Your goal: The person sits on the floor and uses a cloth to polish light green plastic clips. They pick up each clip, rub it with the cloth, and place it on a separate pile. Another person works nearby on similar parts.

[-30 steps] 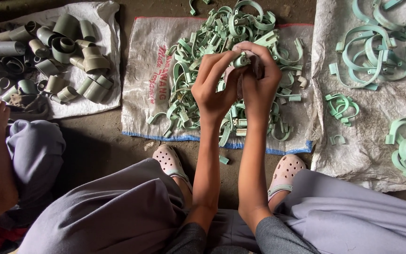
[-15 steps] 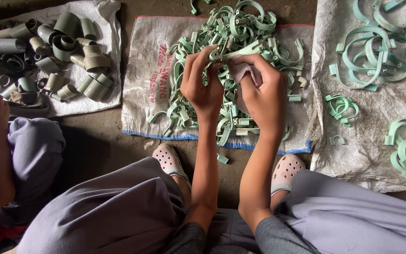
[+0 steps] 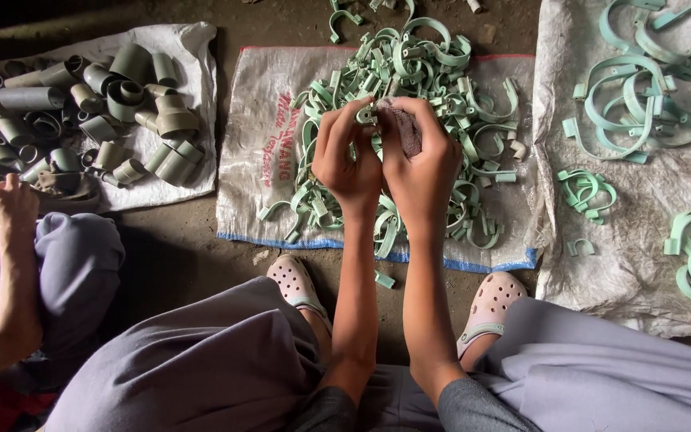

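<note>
Clip [image 3: 367, 114], pale green, sits pinched in my left hand [image 3: 347, 156] fingers at frame centre while my right hand [image 3: 421, 160] grasps a cloth [image 3: 403, 128]; a loose pinch could, I judge, drop it into the pile [image 3: 409, 136] below.

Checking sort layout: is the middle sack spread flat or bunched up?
Spread flat: the middle sack lies open on the ground, edges visible, with green clips piled on top.

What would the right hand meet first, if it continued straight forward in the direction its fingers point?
Probably the heap of green clips on the middle sack, just beyond the right hand; depth is unclear.
</note>
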